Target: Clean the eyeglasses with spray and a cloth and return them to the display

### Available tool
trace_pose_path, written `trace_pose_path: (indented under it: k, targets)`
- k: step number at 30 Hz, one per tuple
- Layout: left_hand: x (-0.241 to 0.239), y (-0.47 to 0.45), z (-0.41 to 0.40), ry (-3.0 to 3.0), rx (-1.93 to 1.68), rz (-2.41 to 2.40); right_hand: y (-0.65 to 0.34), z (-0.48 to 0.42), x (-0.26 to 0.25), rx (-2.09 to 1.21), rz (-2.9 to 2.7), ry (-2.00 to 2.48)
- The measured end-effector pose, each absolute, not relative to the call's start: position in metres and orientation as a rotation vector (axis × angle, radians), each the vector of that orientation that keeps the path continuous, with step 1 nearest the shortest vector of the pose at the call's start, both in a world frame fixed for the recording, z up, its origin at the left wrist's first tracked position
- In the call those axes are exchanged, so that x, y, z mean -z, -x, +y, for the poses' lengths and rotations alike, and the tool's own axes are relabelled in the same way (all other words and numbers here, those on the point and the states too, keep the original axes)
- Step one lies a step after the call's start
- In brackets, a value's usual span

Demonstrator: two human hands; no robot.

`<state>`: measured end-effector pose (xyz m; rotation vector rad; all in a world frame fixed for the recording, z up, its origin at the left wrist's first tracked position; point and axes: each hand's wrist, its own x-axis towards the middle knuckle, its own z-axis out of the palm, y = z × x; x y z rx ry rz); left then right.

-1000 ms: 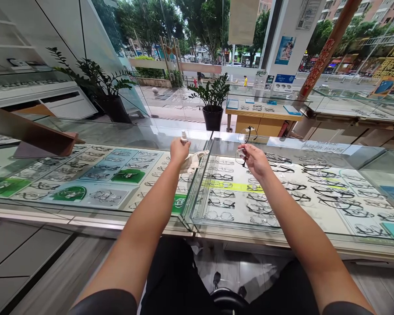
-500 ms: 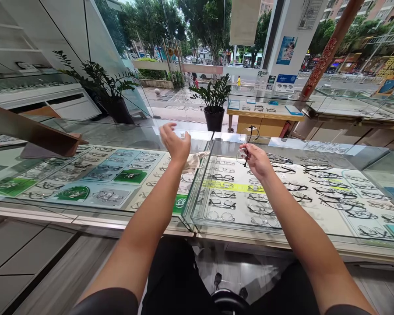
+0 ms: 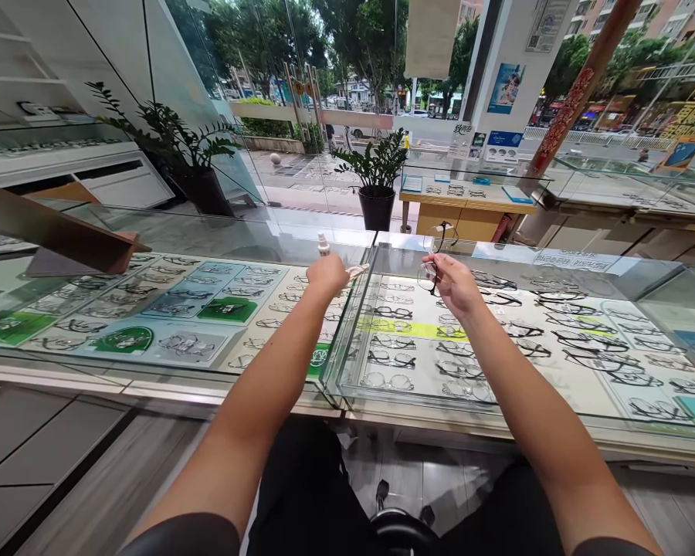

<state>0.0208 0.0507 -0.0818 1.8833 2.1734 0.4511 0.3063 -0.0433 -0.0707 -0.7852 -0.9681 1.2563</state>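
My left hand (image 3: pixel 327 275) is over a pale cloth (image 3: pixel 357 270) on the glass counter, its fingers curled down onto it and mostly hidden behind the back of the hand. Just beyond the knuckles a small white bottle (image 3: pixel 323 244) stands upright on the glass. In my right hand (image 3: pixel 455 284) is a pair of eyeglasses (image 3: pixel 443 235) with thin dark frames, pinched between thumb and fingers and raised above the counter. The glasses are turned on end, one lens above the fingers and the other below.
Rows of eyeglasses (image 3: pixel 392 358) lie inside the glass display case (image 3: pixel 376 255) under both hands. A brown angled panel (image 3: pixel 58 239) stands on the counter at left. Beyond are potted plants (image 3: pixel 378 207) and a wooden display table (image 3: pixel 469 202). A wheeled stool base (image 3: pixel 402 529) shows below.
My left hand has come down and slightly right onto the cloth, its fingers going from spread to curled. The bottle now shows plainly behind it. My right hand keeps the eyeglasses in place.
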Motion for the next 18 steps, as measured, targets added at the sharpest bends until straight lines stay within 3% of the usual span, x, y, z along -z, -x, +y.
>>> trace_pose_path:
  k: [8,14,18]
  targets:
    - [0.061,-0.032,0.034,-1.712,-1.052,1.864,-0.307,-0.044,0.07,-1.246,-0.979,0.794]
    - [0.048,-0.045,0.027,-1.275,-1.174,1.306,-0.303,-0.05,0.067,-1.294,-1.0,0.785]
    - [0.05,-0.054,0.021,-1.288,-1.192,1.107,-0.299,-0.052,0.067,-1.305,-1.055,0.816]
